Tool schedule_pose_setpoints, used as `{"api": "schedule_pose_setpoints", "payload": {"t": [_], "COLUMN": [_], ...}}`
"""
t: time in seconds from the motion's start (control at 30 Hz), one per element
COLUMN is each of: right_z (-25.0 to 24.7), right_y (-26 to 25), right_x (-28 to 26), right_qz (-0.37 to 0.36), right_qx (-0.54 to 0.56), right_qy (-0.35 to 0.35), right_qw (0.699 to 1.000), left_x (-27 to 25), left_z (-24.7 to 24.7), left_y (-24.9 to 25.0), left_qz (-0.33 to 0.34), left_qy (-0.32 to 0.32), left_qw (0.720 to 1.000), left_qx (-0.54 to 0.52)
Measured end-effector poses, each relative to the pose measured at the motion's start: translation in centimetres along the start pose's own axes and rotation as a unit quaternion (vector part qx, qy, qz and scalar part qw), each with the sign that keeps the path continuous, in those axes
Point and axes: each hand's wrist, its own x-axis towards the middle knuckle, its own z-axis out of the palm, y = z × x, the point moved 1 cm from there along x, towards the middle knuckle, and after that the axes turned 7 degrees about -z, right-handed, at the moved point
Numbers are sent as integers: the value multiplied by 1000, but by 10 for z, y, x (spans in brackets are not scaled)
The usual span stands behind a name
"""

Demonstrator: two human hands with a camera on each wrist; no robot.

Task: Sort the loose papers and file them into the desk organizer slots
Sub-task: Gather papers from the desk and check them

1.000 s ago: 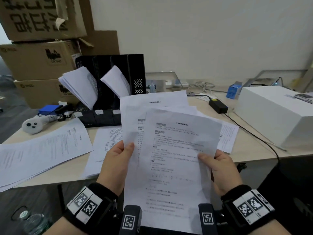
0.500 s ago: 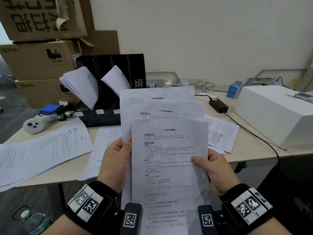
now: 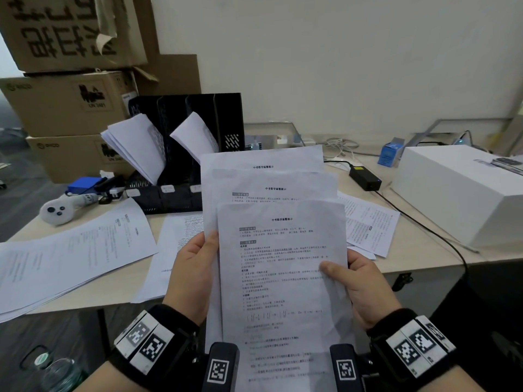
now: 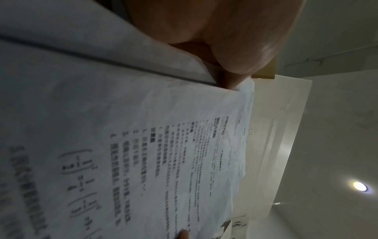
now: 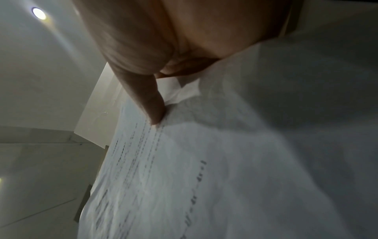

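Desk organizer (image 3: 198,154) at 11 o'clock on desk (image 3: 424,258), papers in two of its slots. Cardboard boxes (image 3: 70,103) stacked behind it at 10. Loose paper pile (image 3: 65,256) at 9. Power adapter (image 3: 365,178) at 1, white box (image 3: 458,190) at 2. Held sheets (image 3: 283,264) fanned in front, left hand (image 3: 195,270) at 7, right hand (image 3: 365,284) at 5.
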Motion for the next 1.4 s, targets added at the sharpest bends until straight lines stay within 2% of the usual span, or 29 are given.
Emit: {"api": "schedule_pose_setpoints", "payload": {"t": [0.43, 1.0, 1.23, 1.4], "right_z": [2, 8, 20, 44], "right_y": [-1, -4, -11, -14], "right_x": [-1, -1, 0, -3], "right_qz": [0, -3, -16, -6], "right_qx": [8, 23, 28, 53], "right_qy": [-3, -12, -19, -52], "right_qw": [1000, 1000, 999, 997], "left_x": [2, 0, -8, -14], "left_z": [-2, -4, -15, -36], "left_y": [-2, 3, 10, 16], "left_qz": [-15, 6, 33, 23], "left_qy": [-5, -19, -46, -30], "left_qw": [999, 998, 998, 999], "left_qx": [-35, -55, -6, -4]}}
